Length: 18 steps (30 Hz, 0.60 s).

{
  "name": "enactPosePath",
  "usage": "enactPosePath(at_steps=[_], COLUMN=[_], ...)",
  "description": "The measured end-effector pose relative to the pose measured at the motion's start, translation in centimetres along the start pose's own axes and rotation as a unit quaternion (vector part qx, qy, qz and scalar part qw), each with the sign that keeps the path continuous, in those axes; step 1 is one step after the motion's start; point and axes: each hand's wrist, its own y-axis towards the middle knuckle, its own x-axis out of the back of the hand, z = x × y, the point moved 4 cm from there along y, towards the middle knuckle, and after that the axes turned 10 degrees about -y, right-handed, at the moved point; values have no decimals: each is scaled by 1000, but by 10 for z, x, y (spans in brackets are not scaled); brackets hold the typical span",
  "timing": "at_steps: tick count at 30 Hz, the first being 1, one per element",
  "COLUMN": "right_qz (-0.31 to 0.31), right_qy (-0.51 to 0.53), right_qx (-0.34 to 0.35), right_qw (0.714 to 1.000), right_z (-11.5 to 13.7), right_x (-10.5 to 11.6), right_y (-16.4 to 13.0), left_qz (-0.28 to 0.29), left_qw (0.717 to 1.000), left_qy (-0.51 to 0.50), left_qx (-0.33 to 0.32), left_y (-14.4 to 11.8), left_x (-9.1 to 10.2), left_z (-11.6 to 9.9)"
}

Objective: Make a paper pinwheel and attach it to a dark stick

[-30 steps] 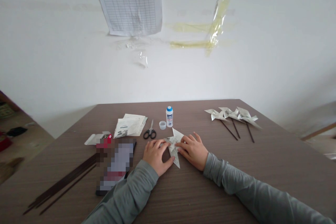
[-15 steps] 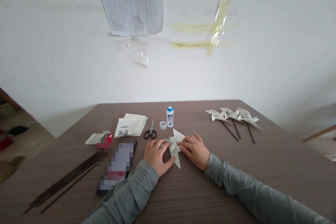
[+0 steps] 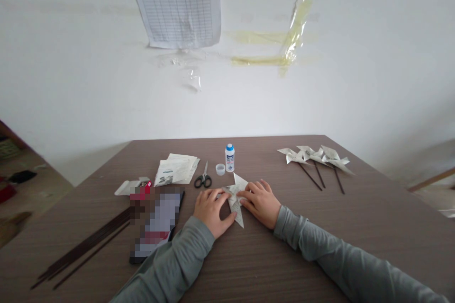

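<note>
A folded paper piece (image 3: 237, 199) with pointed flaps lies flat on the brown table (image 3: 249, 265), near the middle of its near half. The left hand (image 3: 212, 210) presses on its left side, fingers spread narrowly and flat, thumb along the lower flap. The right hand (image 3: 262, 202) presses on its right side, fingers close together, tips meeting the paper near its centre; neither hand grips anything, both bear down on the sheet. No stick is attached to this piece as far as can be seen, so the work on it appears partly done: folded, not mounted. At twelve o'clock from the piece stand a small glue bottle (image 3: 229, 157) and its loose cap (image 3: 220, 169), just beside each other. At eleven o'clock lie scissors (image 3: 203, 179), closed, and further to ten o'clock a stack of printed sheets (image 3: 177, 169). At eight o'clock lies a bundle of dark sticks (image 3: 85, 250), well apart from the hands. At two o'clock rest three finished paper pinwheels (image 3: 316, 155) on sticks, laid side by side. A printed form (image 3: 177, 7) is taped to the wall behind.
</note>
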Motion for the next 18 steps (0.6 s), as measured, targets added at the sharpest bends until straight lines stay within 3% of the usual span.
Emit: enactPosePath(at_steps=[4,11,14,18], right_qz=[-5,-27,-27,-9], right_qy=[13,49,39,29], right_qx=[-1,-21,-32,-23], right_qw=[1000,998,998,999], right_z=[-2,-8,-6,-3], right_x=[1,-10,-15,-4], right_y=[-1,-9,-9,-6], left_qz=[21,-34,-23,6], left_qw=[1000,999,1000,999], left_qy=[-7,21,12,-1], left_qx=[-13,-10,-19,-37], left_y=[0,-2,-3,-2], left_x=[1,-17,-13,0], left_z=[1,9,10,5])
